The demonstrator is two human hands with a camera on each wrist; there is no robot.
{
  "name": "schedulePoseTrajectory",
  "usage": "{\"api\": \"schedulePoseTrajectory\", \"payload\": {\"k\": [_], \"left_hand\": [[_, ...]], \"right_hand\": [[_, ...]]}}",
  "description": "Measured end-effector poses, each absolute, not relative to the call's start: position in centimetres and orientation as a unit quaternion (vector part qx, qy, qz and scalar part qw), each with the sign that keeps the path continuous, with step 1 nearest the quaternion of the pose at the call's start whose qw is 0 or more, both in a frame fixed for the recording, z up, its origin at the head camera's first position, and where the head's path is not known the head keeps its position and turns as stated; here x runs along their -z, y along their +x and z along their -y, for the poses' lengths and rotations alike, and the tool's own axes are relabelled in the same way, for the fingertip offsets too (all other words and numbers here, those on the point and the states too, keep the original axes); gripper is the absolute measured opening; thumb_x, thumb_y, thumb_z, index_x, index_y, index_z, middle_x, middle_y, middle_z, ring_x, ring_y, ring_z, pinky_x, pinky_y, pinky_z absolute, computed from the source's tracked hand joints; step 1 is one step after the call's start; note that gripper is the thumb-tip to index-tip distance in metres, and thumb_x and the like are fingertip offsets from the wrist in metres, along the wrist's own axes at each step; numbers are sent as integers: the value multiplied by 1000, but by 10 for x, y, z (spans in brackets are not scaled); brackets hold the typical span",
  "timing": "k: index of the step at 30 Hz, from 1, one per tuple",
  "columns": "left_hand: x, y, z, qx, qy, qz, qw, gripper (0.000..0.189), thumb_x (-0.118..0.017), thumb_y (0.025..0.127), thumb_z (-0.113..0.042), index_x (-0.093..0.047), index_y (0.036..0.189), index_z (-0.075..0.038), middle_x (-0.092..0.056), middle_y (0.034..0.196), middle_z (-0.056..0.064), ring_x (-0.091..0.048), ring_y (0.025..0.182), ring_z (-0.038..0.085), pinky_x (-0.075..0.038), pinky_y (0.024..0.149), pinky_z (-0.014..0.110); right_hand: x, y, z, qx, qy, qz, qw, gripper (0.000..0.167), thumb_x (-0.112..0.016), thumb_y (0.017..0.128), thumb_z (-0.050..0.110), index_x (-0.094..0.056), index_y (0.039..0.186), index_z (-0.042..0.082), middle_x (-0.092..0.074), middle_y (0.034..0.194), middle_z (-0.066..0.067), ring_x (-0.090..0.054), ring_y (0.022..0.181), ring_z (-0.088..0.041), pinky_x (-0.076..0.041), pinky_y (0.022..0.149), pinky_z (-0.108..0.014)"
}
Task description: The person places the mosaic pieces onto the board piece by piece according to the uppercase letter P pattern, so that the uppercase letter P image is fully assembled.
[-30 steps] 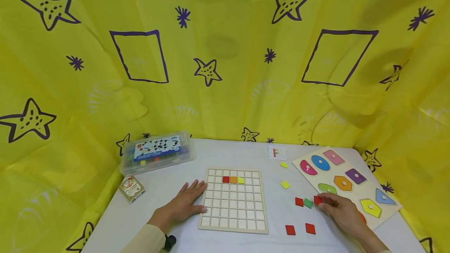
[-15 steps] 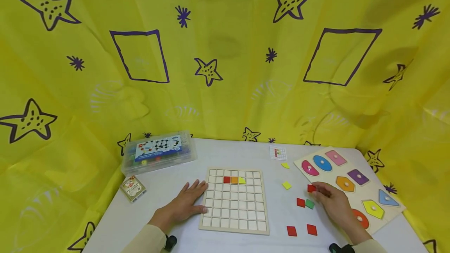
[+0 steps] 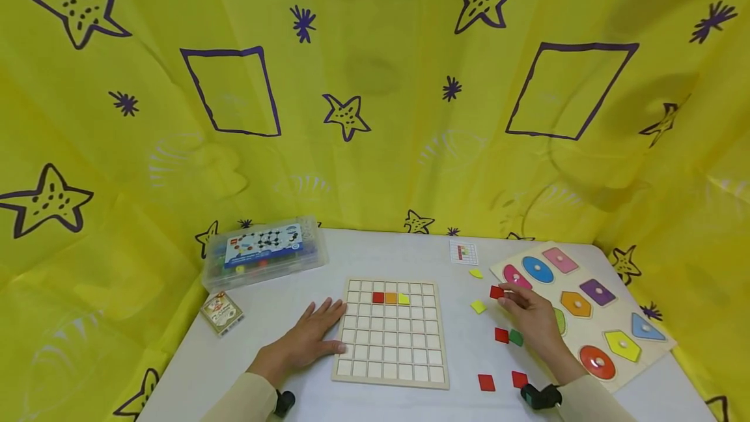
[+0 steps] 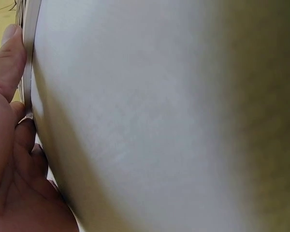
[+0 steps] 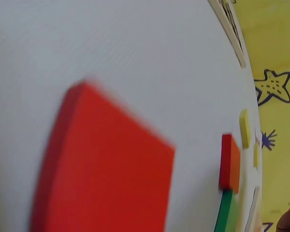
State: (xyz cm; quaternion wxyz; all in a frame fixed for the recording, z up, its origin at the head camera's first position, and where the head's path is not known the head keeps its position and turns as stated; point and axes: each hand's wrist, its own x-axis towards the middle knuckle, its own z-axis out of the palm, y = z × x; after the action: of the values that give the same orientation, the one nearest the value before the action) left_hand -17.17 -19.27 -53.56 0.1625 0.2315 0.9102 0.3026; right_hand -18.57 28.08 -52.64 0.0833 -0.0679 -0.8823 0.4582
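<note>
My right hand (image 3: 532, 319) pinches a red square tile (image 3: 496, 292) between thumb and fingers, near the left edge of the wooden shape puzzle. My left hand (image 3: 307, 338) lies flat with fingers spread, its fingertips and thumb at the left edge of a wooden grid board (image 3: 389, 378). On the board's second row sit a red tile (image 3: 377, 297), an orange tile (image 3: 390, 298) and a yellow rounded tile (image 3: 403, 299). The left wrist view has the left hand's thumb and curled-looking fingers (image 4: 29, 159) along the board's edge.
Loose tiles lie right of the board: a yellow square (image 3: 478, 307), a yellow rounded piece (image 3: 476, 273), a green tile (image 3: 515, 337) and several red ones (image 3: 486, 383). A pattern card (image 3: 464, 253), shape puzzle (image 3: 577, 305), plastic case (image 3: 263, 253) and small box (image 3: 221, 313) stand around.
My right hand has lifted the red tile away from beside the green tile and carried it forward and left. My left hand and the board have stayed put.
</note>
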Motion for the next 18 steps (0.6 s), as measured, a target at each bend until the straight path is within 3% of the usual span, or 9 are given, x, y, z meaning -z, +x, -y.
{"api": "schedulePoseTrajectory", "payload": {"k": [4, 18], "left_hand": [[535, -172, 193, -302, 231, -911, 163, 90, -70, 99, -48, -30, 166, -5, -26, 174, 15, -12, 164, 39, 1, 131, 64], [537, -173, 193, -302, 229, -912, 159, 89, -71, 98, -48, -31, 166, -5, -27, 173, 16, -14, 164, 39, 0, 132, 63]], "right_hand": [[525, -193, -269, -472, -60, 876, 79, 32, -71, 102, 10, -72, 133, 7, -76, 118, -19, -59, 90, 8, -55, 77, -9], [529, -212, -215, -543, -40, 837, 62, 31, -74, 99, 7, -74, 130, 5, -76, 113, -17, -65, 91, -12, -57, 75, -13]]}}
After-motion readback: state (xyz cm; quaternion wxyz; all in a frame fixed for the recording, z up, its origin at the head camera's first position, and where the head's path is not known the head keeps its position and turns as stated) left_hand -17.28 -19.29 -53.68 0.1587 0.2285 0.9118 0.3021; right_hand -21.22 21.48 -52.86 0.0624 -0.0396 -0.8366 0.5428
